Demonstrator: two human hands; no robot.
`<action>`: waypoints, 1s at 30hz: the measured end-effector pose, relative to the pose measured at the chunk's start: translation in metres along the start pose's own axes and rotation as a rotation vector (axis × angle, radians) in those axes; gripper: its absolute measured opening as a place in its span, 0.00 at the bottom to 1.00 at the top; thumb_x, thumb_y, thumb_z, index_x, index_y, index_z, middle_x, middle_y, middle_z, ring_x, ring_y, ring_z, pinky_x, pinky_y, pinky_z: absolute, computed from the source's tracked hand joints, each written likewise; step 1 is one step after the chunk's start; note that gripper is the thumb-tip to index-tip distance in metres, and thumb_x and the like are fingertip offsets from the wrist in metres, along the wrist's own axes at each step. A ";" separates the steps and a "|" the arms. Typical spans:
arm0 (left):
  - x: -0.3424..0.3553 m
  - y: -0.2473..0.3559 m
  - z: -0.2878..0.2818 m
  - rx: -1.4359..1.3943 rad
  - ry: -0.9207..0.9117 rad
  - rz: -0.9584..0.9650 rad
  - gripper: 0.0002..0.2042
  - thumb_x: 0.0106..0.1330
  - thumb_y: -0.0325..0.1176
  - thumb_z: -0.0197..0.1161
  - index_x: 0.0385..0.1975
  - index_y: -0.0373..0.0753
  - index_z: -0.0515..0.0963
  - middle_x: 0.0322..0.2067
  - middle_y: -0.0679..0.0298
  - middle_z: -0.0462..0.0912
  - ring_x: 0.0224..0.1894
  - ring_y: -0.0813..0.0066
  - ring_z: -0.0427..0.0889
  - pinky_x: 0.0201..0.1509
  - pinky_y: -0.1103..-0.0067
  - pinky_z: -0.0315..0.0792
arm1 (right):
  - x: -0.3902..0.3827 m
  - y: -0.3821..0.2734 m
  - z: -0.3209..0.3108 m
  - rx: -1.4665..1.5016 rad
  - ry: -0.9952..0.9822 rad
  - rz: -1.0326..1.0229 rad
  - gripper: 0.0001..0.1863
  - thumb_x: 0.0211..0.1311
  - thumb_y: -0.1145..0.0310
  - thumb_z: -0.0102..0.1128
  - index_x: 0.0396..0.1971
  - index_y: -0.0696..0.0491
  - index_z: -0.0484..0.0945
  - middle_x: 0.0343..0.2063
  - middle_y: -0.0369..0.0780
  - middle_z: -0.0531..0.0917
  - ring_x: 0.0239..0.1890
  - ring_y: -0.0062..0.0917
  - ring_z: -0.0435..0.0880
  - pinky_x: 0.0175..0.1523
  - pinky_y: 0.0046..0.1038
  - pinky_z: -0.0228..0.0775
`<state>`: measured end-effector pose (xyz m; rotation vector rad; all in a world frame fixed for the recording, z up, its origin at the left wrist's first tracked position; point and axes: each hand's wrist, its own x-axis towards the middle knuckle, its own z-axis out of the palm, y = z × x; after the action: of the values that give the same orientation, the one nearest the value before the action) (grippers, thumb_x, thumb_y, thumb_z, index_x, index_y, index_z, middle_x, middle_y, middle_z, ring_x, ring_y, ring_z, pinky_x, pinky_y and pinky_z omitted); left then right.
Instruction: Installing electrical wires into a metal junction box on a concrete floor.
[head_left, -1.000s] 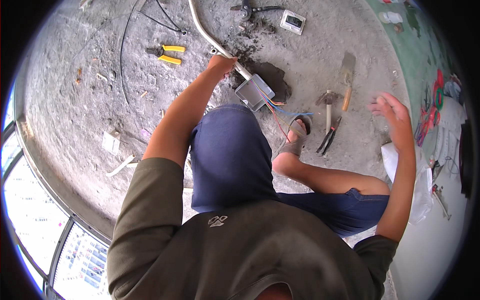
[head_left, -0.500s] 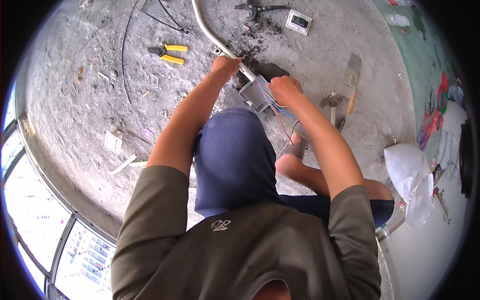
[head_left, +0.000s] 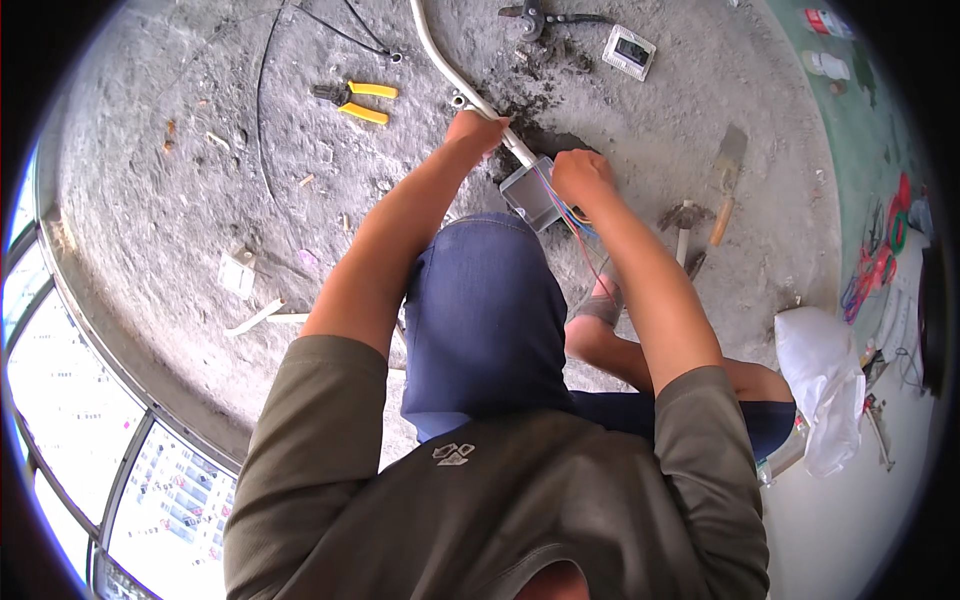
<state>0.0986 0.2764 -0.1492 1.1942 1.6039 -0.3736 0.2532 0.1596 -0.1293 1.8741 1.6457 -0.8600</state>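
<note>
My left hand point(head_left: 478, 131) is closed around a white conduit pipe point(head_left: 441, 60), just short of where it meets a grey rectangular junction box point(head_left: 526, 196) on the floor. Thin red, blue and yellow wires point(head_left: 574, 224) come out of the box and trail toward my foot. At the box's right edge, my right hand point(head_left: 583, 177) is closed with its back upward. The wires pass beside and under this hand; its fingertips are hidden, so what they pinch does not show.
Yellow-handled pliers point(head_left: 362, 101) lie left of the conduit. Beyond the box are a dark-jawed cutter point(head_left: 535, 20) and a white-framed plate point(head_left: 629, 52). A trowel point(head_left: 728, 180) and a hammer point(head_left: 684, 228) lie to the right, near a white sack point(head_left: 818, 375).
The whole view has shifted, so the floor and tools appear farther right. Both hands keep about the same places at the conduit and the box.
</note>
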 end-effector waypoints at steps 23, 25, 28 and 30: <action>0.002 -0.004 0.004 -0.090 -0.026 -0.004 0.21 0.57 0.52 0.65 0.18 0.37 0.76 0.13 0.64 0.75 0.12 0.75 0.72 0.15 0.77 0.65 | -0.172 0.096 -0.123 0.447 0.114 -0.110 0.13 0.61 0.60 0.51 0.34 0.56 0.74 0.31 0.49 0.79 0.37 0.44 0.78 0.41 0.37 0.68; -0.002 -0.002 0.004 -0.132 -0.012 0.001 0.21 0.56 0.51 0.65 0.18 0.36 0.76 0.13 0.64 0.74 0.12 0.75 0.72 0.15 0.77 0.64 | -0.223 0.108 -0.153 0.477 0.116 -0.109 0.11 0.60 0.64 0.53 0.36 0.57 0.74 0.31 0.49 0.79 0.35 0.42 0.78 0.41 0.34 0.68; -0.004 -0.002 0.001 -0.158 -0.017 0.020 0.19 0.58 0.46 0.65 0.16 0.37 0.75 0.13 0.68 0.73 0.10 0.80 0.67 0.12 0.80 0.56 | -0.283 0.116 -0.182 0.603 0.120 -0.027 0.12 0.59 0.66 0.55 0.41 0.57 0.74 0.32 0.44 0.80 0.32 0.31 0.78 0.42 0.28 0.69; -0.009 0.002 -0.003 -0.264 -0.068 -0.024 0.16 0.59 0.44 0.65 0.19 0.37 0.76 0.14 0.67 0.75 0.11 0.80 0.68 0.13 0.79 0.57 | -0.299 0.127 -0.183 0.806 0.168 0.032 0.14 0.60 0.66 0.55 0.43 0.56 0.74 0.33 0.42 0.80 0.32 0.26 0.77 0.44 0.26 0.68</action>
<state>0.0978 0.2750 -0.1396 0.9524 1.5554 -0.2076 0.3822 0.0723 0.2093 2.5381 1.4615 -1.5493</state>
